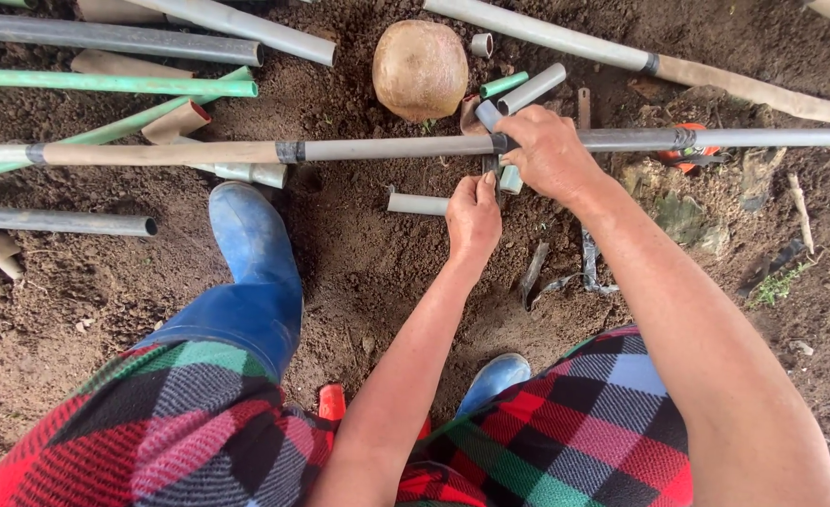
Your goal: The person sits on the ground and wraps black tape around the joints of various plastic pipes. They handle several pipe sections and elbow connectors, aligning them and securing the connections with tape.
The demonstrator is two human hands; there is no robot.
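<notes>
A long grey pipe (387, 147) lies across the dirt from left to right, with dark tape bands along it. My right hand (548, 150) is closed over this pipe near a dark joint. My left hand (472, 216) sits just below, its fingers pinched on a short grey pipe piece (493, 168) that stands under the long pipe. Another short grey pipe stub (418, 204) lies on the soil to the left of my left hand. I cannot see how the upright piece meets the long pipe.
A round brown stone (420, 69) sits behind the pipe. Green pipes (105, 83) and grey pipes (105, 38) lie at the upper left. My blue rubber boots (255, 253) stand on the soil. An orange-handled tool (685, 150) lies to the right. Dark tape scraps (588, 268) lie near my right forearm.
</notes>
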